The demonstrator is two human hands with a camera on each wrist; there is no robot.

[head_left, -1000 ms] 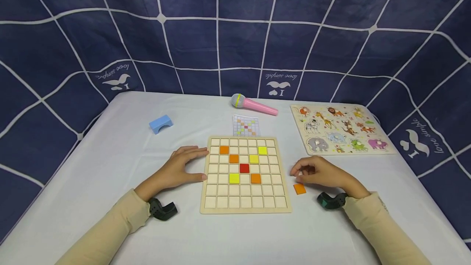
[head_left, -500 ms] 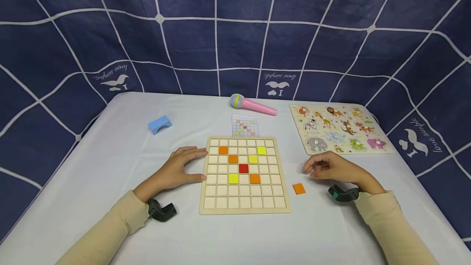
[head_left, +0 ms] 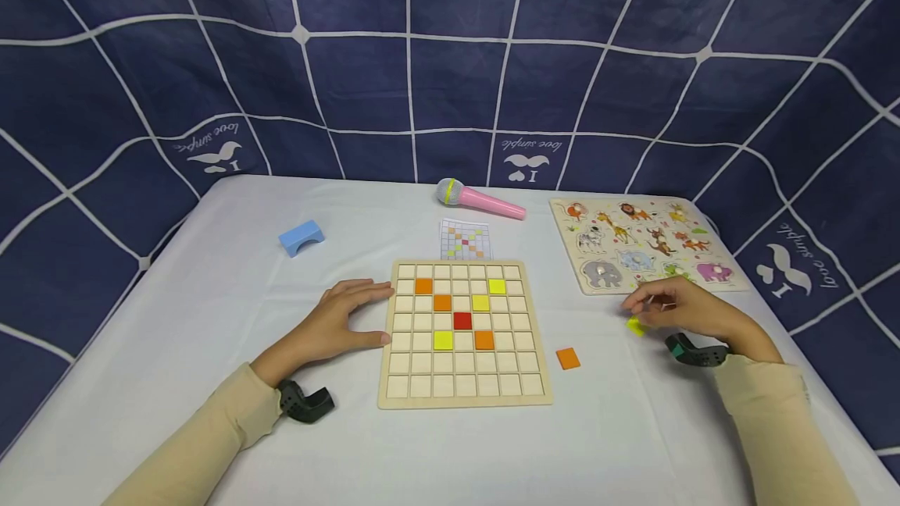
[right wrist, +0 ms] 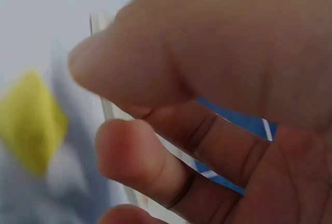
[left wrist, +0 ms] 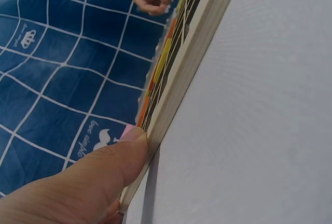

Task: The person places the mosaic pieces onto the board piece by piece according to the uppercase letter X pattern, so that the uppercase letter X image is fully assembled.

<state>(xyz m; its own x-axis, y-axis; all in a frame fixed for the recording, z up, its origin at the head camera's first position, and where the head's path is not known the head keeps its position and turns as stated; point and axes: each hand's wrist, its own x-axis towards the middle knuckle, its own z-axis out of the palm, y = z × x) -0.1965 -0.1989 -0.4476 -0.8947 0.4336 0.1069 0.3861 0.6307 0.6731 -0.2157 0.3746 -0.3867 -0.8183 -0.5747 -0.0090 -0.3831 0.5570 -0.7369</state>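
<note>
A wooden grid board [head_left: 386,381] lies mid-table with orange, yellow and one red tile set in its cells. My left hand [head_left: 337,326] rests flat on the cloth at the board's left edge. In the left wrist view its thumb [left wrist: 98,175] presses against the board's side [left wrist: 192,53]. My right hand [head_left: 678,311] hovers to the right, just below the animal puzzle, fingers loosely curled over a loose yellow tile [head_left: 636,326]. The right wrist view shows that tile [right wrist: 31,120] blurred, lying beside the fingertips and not pinched. A loose orange tile [head_left: 568,358] lies right of the board.
An animal peg puzzle [head_left: 643,244] lies at the back right. A pink toy microphone [head_left: 478,201] and a small pattern card [head_left: 464,239] sit behind the board, a blue arch block [head_left: 301,237] at the back left. A dark blue checked backdrop surrounds the white-covered table.
My right hand has moved right and away from the orange tile, over to the yellow tile near the animal puzzle. The left hand and the board have stayed put.
</note>
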